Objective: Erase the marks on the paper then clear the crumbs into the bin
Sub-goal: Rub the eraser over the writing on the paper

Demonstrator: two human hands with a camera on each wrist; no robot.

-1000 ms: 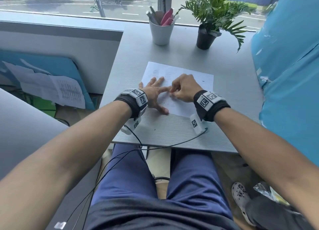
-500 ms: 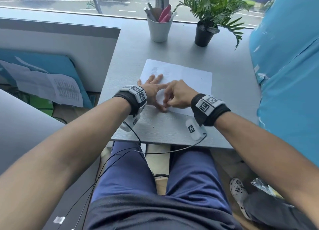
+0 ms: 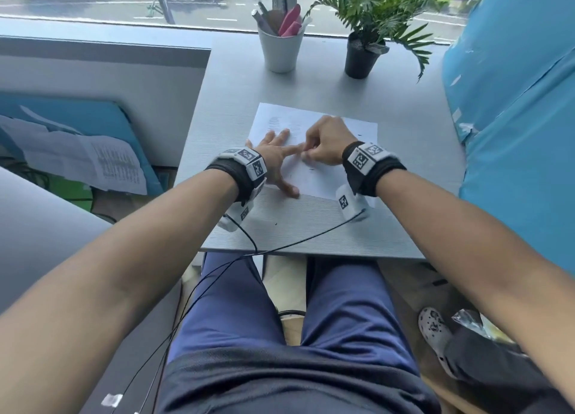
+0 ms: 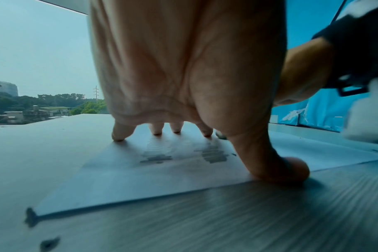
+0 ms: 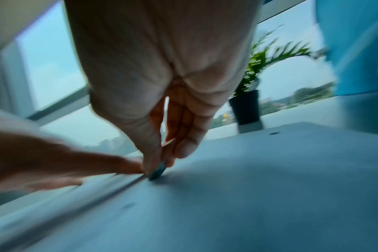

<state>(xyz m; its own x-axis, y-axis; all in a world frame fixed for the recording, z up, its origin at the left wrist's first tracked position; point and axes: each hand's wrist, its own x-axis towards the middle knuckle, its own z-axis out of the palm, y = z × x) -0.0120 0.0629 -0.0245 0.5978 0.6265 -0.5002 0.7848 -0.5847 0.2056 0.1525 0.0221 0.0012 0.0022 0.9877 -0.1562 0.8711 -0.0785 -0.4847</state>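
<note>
While I watched from my station, the grey desk (image 3: 311,227) carried everything, its near edge just above the person's lap, its left edge running back toward the window, a blue-covered bulk (image 3: 513,102) crowding its right side. Open desk showed between the paper (image 3: 357,127) and the near edge, and more between the paper and the far edge, where a white cup of pens (image 3: 280,52) and a potted plant (image 3: 362,56) stood near the window. The paper lay flat, nearer the left edge than the right, with grey smudged marks (image 4: 214,155) on it. Against the picture half a second before, it sat where it had been.

The left hand (image 3: 277,161) stayed spread and flat on the paper's near-left part, fingertips (image 4: 119,134) pressing down, thumb at the paper's near edge. The right hand (image 3: 326,143) had its fingers curled tight, pinching a small dark eraser (image 5: 157,172) against the sheet, just beside the left forefinger. Since the earlier frame that hand had shifted a little toward the far edge. Dark crumbs (image 4: 48,243) lay on the desk past the paper's near-left corner. I could not see a bin.
</note>
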